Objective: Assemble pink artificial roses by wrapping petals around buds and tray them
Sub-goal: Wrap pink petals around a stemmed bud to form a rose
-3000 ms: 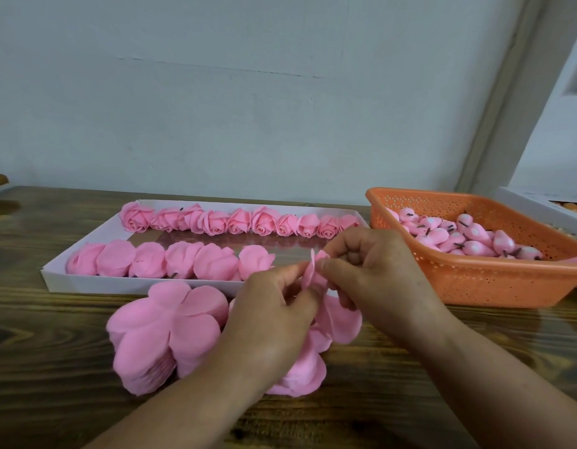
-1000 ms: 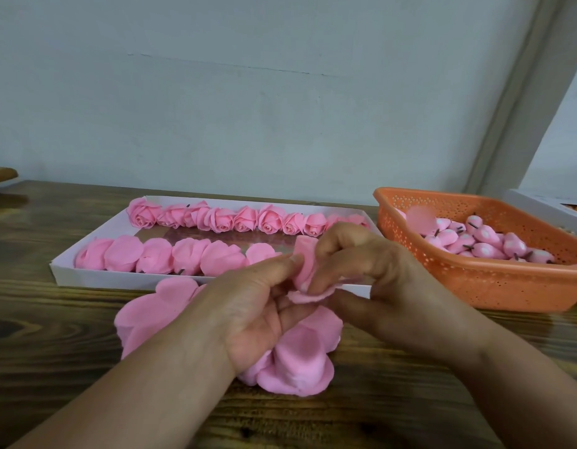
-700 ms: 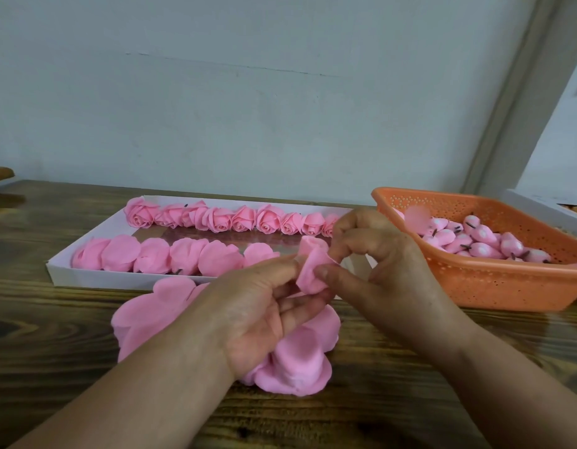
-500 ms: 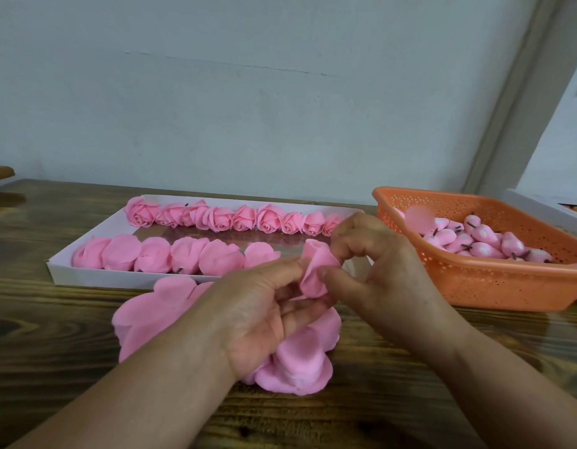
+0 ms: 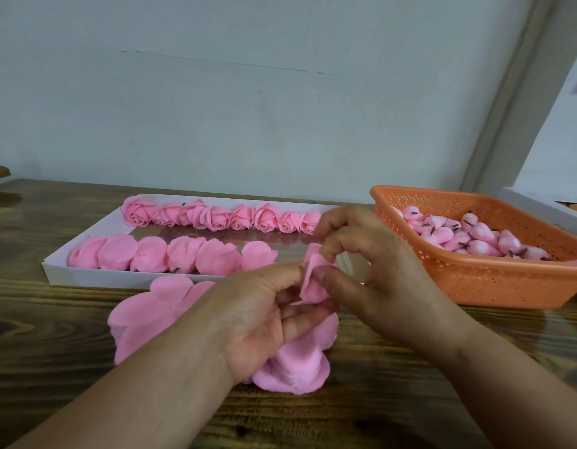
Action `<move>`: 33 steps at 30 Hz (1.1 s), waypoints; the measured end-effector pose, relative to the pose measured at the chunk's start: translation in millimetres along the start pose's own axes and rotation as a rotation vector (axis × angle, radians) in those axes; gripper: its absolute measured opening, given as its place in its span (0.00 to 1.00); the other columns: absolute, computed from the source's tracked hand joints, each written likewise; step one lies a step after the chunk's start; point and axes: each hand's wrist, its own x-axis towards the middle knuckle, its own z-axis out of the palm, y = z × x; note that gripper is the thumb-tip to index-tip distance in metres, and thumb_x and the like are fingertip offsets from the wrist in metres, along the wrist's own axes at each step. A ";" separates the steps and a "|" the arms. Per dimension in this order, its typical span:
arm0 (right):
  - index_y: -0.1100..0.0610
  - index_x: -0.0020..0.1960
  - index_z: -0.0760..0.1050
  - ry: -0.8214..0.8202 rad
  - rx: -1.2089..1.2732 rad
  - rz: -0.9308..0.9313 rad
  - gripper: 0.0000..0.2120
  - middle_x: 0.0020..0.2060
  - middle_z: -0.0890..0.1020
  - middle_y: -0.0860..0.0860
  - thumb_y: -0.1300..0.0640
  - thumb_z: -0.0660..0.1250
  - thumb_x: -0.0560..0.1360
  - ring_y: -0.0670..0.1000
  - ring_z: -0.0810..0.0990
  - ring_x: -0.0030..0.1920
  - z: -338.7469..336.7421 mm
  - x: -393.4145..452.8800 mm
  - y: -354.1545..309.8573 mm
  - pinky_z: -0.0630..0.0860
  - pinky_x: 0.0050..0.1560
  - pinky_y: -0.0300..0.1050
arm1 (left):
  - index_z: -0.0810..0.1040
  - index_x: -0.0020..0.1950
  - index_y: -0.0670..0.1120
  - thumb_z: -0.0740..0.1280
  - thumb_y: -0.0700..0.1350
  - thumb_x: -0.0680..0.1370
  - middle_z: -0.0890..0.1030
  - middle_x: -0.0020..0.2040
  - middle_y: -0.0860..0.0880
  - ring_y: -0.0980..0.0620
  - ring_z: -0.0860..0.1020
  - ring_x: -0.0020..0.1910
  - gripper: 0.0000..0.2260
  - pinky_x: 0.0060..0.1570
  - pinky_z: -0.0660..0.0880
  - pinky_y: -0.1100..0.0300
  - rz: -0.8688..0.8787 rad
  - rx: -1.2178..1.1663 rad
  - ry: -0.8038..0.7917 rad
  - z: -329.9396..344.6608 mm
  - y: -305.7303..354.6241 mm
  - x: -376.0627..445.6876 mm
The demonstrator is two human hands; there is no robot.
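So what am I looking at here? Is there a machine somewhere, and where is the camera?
No machine: a person works with bare hands. The one camera is worn on their head, looking forward and down, so both arms reach in from below. The left hand and the right hand together pinch a rose being formed, pink petals folded up between the fingertips. Under the hands, on the wooden table, lie stacks of flat petal sheets. Behind them a white tray holds a far row of finished roses and a near row of roses showing only rounded petals. At right, an orange basket holds buds waiting to be wrapped.
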 end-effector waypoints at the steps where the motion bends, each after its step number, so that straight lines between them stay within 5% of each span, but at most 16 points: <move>1: 0.62 0.38 0.75 0.008 -0.002 -0.003 0.03 0.48 0.76 0.50 0.62 0.68 0.67 0.46 0.74 0.53 0.5 0.2 0.5 0.70 0.54 0.38 | 0.82 0.40 0.34 0.70 0.32 0.59 0.82 0.36 0.40 0.48 0.83 0.35 0.11 0.38 0.82 0.55 -0.001 -0.001 -0.003 0.1 0.3 -0.2; 11: 0.57 0.36 0.72 0.091 0.099 0.069 0.03 0.44 0.80 0.45 0.63 0.64 0.68 0.42 0.77 0.48 6.4 -1.2 -0.9 0.71 0.48 0.32 | 0.84 0.44 0.35 0.72 0.36 0.62 0.83 0.43 0.38 0.46 0.84 0.39 0.12 0.36 0.81 0.58 0.012 0.002 -0.038 -0.4 3.1 -2.4; 19: 0.48 0.35 0.68 0.166 0.125 0.072 0.11 0.42 0.80 0.42 0.62 0.65 0.68 0.41 0.78 0.46 1.0 0.5 -5.2 0.67 0.49 0.23 | 0.82 0.53 0.37 0.71 0.40 0.65 0.82 0.48 0.40 0.49 0.83 0.44 0.17 0.45 0.80 0.60 0.119 0.078 -0.171 -0.8 4.8 -6.8; 26: 0.51 0.37 0.71 0.126 0.176 0.091 0.08 0.44 0.80 0.44 0.62 0.66 0.67 0.43 0.78 0.46 -0.2 0.6 -3.7 0.67 0.51 0.25 | 0.82 0.52 0.38 0.69 0.43 0.67 0.84 0.44 0.40 0.47 0.84 0.42 0.16 0.45 0.81 0.57 0.159 0.102 -0.067 0.8 1.6 -6.0; 28: 0.52 0.42 0.73 0.073 0.292 0.105 0.08 0.45 0.81 0.49 0.63 0.67 0.66 0.48 0.79 0.45 -6.5 2.0 -2.3 0.70 0.51 0.30 | 0.83 0.49 0.38 0.69 0.44 0.67 0.84 0.44 0.40 0.46 0.84 0.42 0.15 0.44 0.82 0.57 0.140 0.114 -0.076 0.3 3.6 -6.4; 31: 0.52 0.51 0.76 -0.079 0.445 0.158 0.17 0.50 0.80 0.53 0.63 0.69 0.64 0.59 0.77 0.50 -16.2 3.0 0.2 0.76 0.50 0.55 | 0.85 0.44 0.40 0.70 0.44 0.65 0.84 0.42 0.39 0.45 0.84 0.37 0.12 0.36 0.81 0.59 0.080 0.142 -0.099 -0.3 5.1 -8.2; 33: 0.52 0.52 0.78 -0.136 0.462 0.169 0.17 0.50 0.80 0.58 0.63 0.70 0.64 0.62 0.78 0.50 -20.0 3.6 1.8 0.75 0.51 0.60 | 0.86 0.41 0.41 0.69 0.45 0.65 0.84 0.40 0.40 0.46 0.83 0.35 0.11 0.32 0.80 0.61 0.046 0.181 -0.117 0.3 5.2 -10.3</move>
